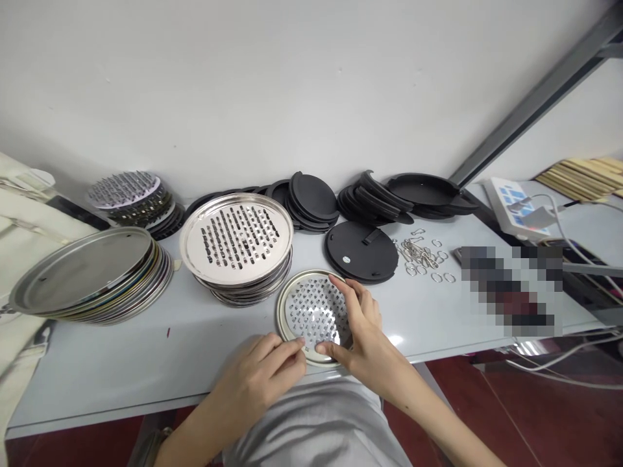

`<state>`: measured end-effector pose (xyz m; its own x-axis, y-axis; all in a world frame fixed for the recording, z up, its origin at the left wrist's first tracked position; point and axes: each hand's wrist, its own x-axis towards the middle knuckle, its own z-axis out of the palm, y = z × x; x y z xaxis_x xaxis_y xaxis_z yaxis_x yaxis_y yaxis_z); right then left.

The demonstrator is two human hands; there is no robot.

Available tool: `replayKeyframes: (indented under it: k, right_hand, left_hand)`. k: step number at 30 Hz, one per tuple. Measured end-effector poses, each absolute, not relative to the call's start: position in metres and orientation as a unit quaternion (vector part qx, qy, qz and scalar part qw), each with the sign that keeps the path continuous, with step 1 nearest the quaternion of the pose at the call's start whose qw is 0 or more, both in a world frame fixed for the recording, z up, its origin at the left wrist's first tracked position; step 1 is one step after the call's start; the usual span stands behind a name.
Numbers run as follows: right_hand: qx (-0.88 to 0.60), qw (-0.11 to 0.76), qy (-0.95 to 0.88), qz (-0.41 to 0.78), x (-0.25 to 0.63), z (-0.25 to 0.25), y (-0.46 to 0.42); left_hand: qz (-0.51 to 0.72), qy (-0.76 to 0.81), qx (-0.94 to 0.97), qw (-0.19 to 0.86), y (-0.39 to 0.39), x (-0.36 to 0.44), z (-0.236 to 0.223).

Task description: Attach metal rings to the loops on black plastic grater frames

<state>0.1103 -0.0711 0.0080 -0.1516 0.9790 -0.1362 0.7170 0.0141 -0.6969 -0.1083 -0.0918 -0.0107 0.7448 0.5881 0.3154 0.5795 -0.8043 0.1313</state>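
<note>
Nr grater: blk disc, rings

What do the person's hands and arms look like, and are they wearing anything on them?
The left hand and right hand wear no gloves, and I see no rings. The left forearm and right forearm are bare, with no sleeves in view. Something dark beside the left forearm might be a band, but I can't tell.

Pixelation masks an object at right; identity indeterminable. Right hand obscures part of the small perforated disc. Sticker on the black lid: illegible. Wooden slats: cut off by the right edge.
</note>
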Motion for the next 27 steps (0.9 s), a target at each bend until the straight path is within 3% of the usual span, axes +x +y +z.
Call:
replayKeyframes:
  k: [27]
  right_hand:
    - [-0.589, 0.236, -0.691, 0.345, 0.118, -0.002, -0.075]
  left_hand:
    - [0.214, 0.301, 0.928, 0.045, -0.090, -0.105, -0.007]
